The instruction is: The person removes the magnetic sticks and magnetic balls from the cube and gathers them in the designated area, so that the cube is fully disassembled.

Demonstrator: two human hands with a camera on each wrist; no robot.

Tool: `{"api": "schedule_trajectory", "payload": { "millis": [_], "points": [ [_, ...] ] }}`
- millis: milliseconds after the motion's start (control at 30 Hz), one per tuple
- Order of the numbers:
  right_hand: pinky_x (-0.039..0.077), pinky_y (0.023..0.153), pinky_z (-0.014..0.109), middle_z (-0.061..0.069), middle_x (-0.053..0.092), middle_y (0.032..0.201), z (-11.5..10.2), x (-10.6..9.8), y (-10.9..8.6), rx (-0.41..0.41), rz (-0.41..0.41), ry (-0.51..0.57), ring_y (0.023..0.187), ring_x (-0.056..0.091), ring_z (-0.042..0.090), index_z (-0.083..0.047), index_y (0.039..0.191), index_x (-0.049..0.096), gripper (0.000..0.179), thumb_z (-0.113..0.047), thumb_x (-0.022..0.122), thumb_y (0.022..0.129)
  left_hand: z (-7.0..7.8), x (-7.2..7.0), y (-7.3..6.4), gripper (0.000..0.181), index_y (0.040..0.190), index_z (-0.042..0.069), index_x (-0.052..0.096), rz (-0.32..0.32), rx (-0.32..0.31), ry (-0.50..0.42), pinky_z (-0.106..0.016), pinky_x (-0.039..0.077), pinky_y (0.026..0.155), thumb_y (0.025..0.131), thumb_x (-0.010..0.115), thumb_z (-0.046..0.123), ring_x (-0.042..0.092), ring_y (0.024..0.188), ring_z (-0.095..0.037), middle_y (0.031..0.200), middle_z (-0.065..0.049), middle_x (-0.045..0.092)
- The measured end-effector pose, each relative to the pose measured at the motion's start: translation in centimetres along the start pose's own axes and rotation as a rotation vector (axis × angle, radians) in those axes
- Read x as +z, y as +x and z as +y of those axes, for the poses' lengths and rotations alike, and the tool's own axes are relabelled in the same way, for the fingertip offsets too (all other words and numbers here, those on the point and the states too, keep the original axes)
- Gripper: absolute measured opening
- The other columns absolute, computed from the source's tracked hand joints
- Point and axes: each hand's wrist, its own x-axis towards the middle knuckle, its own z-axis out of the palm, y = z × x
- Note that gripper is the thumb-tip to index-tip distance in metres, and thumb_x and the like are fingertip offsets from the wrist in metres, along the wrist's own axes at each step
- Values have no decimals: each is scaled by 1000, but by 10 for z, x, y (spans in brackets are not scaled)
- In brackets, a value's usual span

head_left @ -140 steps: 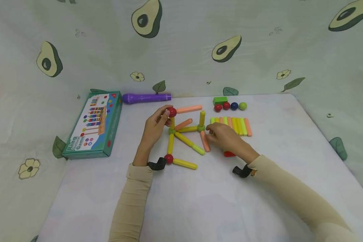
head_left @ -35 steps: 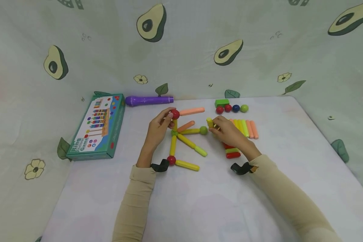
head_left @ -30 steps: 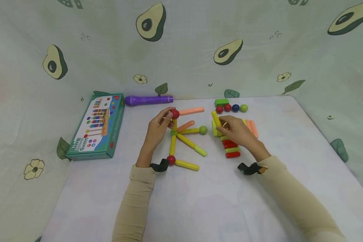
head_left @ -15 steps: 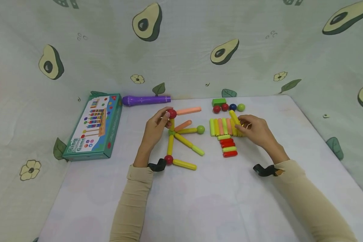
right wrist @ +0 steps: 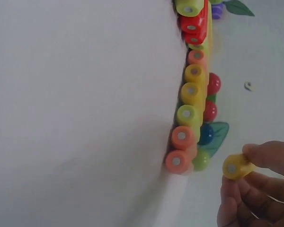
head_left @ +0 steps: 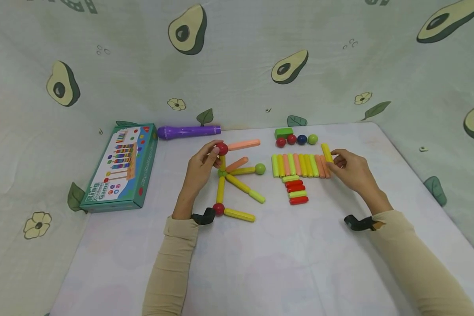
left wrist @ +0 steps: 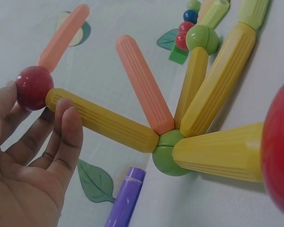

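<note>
My left hand (head_left: 199, 170) pinches a red ball (left wrist: 34, 88) at the raised end of a structure of magnetic rods and balls. From that ball a yellow rod (left wrist: 104, 120) slopes to a green ball (left wrist: 169, 153), where several other rods meet. An orange rod (head_left: 243, 144) sticks out from the held red ball. At the structure's right side another green ball (head_left: 260, 169) caps a yellow rod. Between thumb and fingers, my right hand (head_left: 351, 171) holds a loose yellow magnetic rod (head_left: 326, 152), raised near the right end of a row of rods (head_left: 298, 166).
Red and light green short rods (head_left: 297, 188) lie below the row. Behind it are a green block (head_left: 284, 132) and several balls, including a dark blue ball (head_left: 302, 139). A game box (head_left: 118, 166) and a purple toy microphone (head_left: 189, 132) lie at the back left.
The right-hand green ball has lost its upright yellow rod and its orange rod. My right hand has carried the yellow rod rightward; the row's right end shows another orange rod. My left hand stays put.
</note>
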Motion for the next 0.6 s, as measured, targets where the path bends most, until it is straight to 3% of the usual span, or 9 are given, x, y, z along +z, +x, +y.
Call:
{"api": "schedule_trajectory", "payload": {
  "millis": [333, 467, 600],
  "points": [
    [50, 69, 45, 25, 64, 101, 16, 0, 1, 70, -62, -24, 85, 59, 35, 7, 132, 51, 48, -21, 68, 96, 3, 0, -2, 37, 138, 21, 60, 4, 10, 29, -32, 56, 79, 106, 50, 35, 64, 85, -27, 114, -7, 67],
    [48, 67, 42, 25, 62, 100, 21, 3, 3, 118, -117, -45, 83, 56, 34, 8, 126, 53, 45, -23, 67, 96, 2, 0, -1, 37, 139, 18, 59, 4, 4, 20, -38, 56, 80, 106, 50, 33, 64, 86, -31, 115, -10, 66],
    [49, 72, 46, 26, 62, 104, 24, 6, 5, 106, -146, -52, 89, 56, 35, 8, 125, 55, 42, -25, 61, 100, 2, 0, 0, 38, 141, 14, 58, -8, 4, 3, -46, 56, 82, 107, 49, 28, 63, 88, -35, 115, -15, 66]
  ]
}}
